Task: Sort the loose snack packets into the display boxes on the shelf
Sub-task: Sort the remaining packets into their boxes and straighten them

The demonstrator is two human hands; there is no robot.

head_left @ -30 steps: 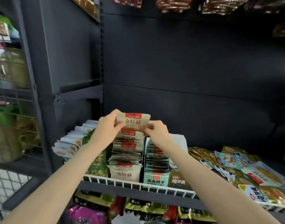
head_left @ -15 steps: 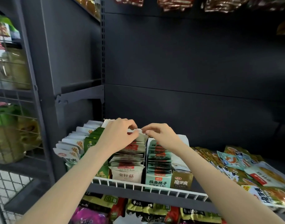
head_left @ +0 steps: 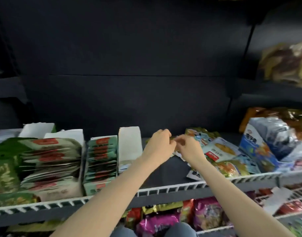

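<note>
Centrally, left hand (head_left: 159, 145) and right hand (head_left: 188, 147) pinch a small packet (head_left: 174, 140). Loose snack packets (head_left: 220, 151) lie just right of the right hand; display boxes (head_left: 100, 161) stand left.

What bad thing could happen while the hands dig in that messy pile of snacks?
Both hands, left hand and right hand, reach into the loose packet pile. A dark packet lies right at the white wire rail under the right forearm and might get knocked off. The picture is blurry, so grabbing the wrong packet seems possible.
</note>
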